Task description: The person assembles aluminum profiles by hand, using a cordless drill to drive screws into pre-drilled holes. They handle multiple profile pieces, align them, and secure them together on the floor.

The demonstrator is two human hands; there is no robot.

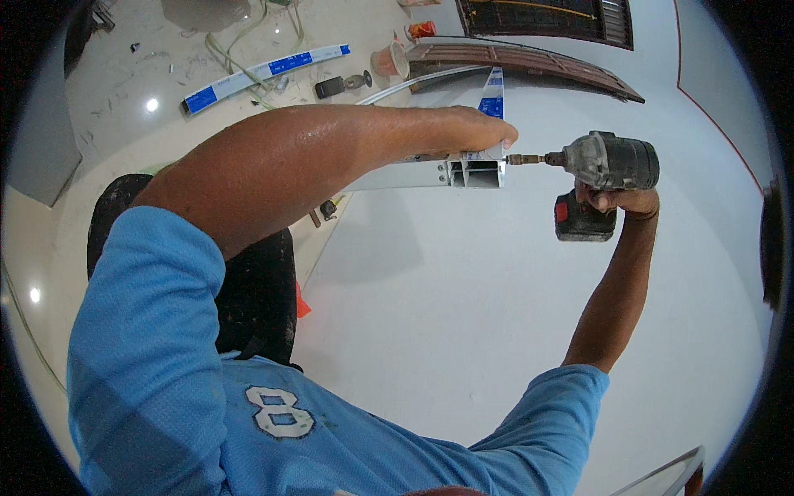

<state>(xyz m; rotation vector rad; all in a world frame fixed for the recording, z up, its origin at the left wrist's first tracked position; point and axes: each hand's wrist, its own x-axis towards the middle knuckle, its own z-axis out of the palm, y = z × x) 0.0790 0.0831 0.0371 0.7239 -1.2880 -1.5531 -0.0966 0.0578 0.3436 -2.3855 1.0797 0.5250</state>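
My right hand [620, 200] is closed round the handle of a grey and black cordless impact driver [619, 162], its battery hanging below. The driver lies level, pointing left. Its long bit [526, 159] reaches the corner of a white metal frame profile [411, 175], whose open hollow end shows. My left hand [486, 129] is closed over this corner, with the fingertips close to the bit's tip. Most of its fingers are hidden behind the hand. A profile with blue and white film [492, 101] runs away from the corner. Whether a screw sits at the tip is too small to tell.
On the tiled floor at the far left lie a blue-and-white filmed strip [265, 76], a green cord [223, 51], a black tool with a disc [341, 84] and a round tub [389, 61]. Brown slatted panels [529, 59] lie at the back, beside a white wall [463, 306].
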